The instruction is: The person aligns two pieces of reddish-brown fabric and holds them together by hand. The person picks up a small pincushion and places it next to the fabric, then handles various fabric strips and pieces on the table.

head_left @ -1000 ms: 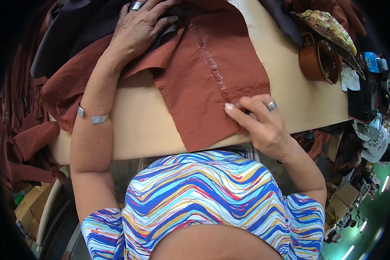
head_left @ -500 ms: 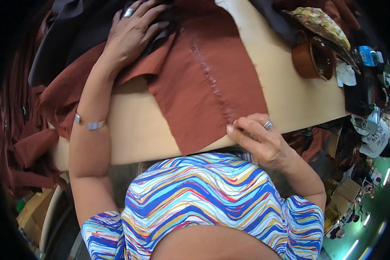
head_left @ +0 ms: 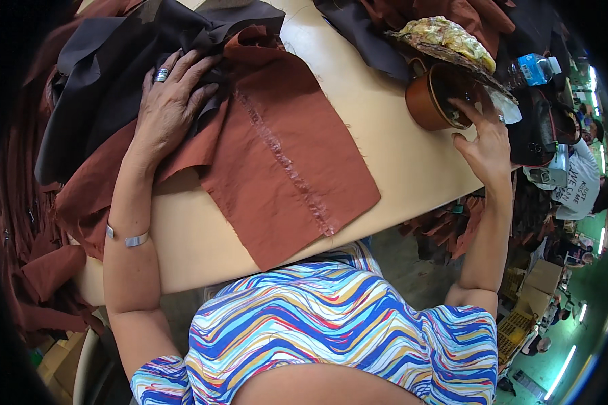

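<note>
The rust-brown cloth (head_left: 284,175) lay flat on the pale surface (head_left: 398,155), with one corner hanging over the near edge. A stitched line ran down its middle. The left hand (head_left: 172,101) was pressed flat on the dark cloth pile (head_left: 115,74) and the top of the brown piece, most likely to keep it from sliding; its fingers were spread and gripped nothing. The right hand (head_left: 483,138) was open too, reaching to the brown round pot (head_left: 439,101), fingertips at its rim. A yellow patterned bundle (head_left: 449,37) sat on top of the pot, and a water bottle (head_left: 534,67) lay nearby. More brown cloth was heaped around the surface. The room looked like a busy workshop with boxes on the floor.
</note>
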Action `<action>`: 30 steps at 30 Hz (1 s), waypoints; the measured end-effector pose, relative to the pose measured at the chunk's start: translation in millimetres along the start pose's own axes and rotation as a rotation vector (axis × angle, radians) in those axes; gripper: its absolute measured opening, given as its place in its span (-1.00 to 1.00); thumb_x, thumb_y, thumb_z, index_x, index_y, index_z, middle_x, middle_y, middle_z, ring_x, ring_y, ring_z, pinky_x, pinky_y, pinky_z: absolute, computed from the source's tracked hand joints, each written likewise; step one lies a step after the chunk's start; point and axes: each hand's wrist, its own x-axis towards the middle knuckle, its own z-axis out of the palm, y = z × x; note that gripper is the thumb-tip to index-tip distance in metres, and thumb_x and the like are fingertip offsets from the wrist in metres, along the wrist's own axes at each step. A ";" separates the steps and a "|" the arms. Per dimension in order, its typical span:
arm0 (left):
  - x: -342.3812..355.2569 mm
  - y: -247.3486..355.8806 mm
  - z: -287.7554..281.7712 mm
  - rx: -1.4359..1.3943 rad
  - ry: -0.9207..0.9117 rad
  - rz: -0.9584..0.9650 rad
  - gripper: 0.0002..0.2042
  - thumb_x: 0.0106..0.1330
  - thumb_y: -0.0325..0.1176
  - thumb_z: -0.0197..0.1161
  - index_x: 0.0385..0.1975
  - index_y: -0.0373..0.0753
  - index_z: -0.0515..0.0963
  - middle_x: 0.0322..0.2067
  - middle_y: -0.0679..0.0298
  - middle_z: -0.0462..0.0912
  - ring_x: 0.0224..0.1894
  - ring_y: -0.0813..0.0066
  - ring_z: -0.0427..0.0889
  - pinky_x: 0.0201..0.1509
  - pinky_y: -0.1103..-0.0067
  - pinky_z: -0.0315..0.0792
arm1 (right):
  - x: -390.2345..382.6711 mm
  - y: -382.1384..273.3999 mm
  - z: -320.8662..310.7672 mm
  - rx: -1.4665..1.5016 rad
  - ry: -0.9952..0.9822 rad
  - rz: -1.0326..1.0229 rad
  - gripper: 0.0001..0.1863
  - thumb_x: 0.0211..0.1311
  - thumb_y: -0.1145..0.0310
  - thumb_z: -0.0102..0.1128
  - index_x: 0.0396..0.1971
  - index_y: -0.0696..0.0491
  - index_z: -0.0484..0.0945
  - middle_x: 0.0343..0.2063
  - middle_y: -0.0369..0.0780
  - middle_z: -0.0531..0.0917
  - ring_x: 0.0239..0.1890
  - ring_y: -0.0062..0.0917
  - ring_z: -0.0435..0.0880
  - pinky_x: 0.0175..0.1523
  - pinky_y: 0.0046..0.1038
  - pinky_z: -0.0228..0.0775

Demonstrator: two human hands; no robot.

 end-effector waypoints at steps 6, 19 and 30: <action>-1.1 -2.0 -1.9 -0.036 -0.009 -0.006 -0.61 0.28 -0.14 -0.03 0.11 -0.01 0.34 0.14 0.28 0.31 0.23 0.22 0.18 0.24 0.26 -0.01 | 2.0 1.1 -6.4 0.121 -0.010 0.027 -0.54 -0.28 0.47 0.12 -0.19 -0.01 0.54 0.14 -0.09 0.33 0.16 -0.19 0.30 0.20 -0.30 0.16; -7.3 -15.2 -18.9 -0.372 -0.129 0.006 -0.42 0.14 -0.05 0.15 0.20 0.00 0.26 0.23 0.16 0.20 0.32 0.19 0.03 0.37 0.30 -0.16 | 8.5 -127.8 4.2 0.530 0.119 -0.537 -0.68 -0.32 0.69 0.04 -0.45 0.06 0.52 -0.20 -0.25 0.54 -0.08 -0.35 0.45 -0.01 -0.34 0.25; -11.0 16.7 -29.0 -0.043 0.180 -0.278 -0.55 0.11 -0.12 0.22 -0.05 -0.23 0.40 -0.05 0.20 0.41 0.00 0.25 0.42 0.01 0.36 0.34 | 82.3 -182.5 86.5 1.161 -0.075 -0.508 -0.71 -0.12 0.64 0.00 -0.33 0.10 0.54 -0.32 -0.22 0.59 -0.24 -0.41 0.58 -0.05 -0.48 0.38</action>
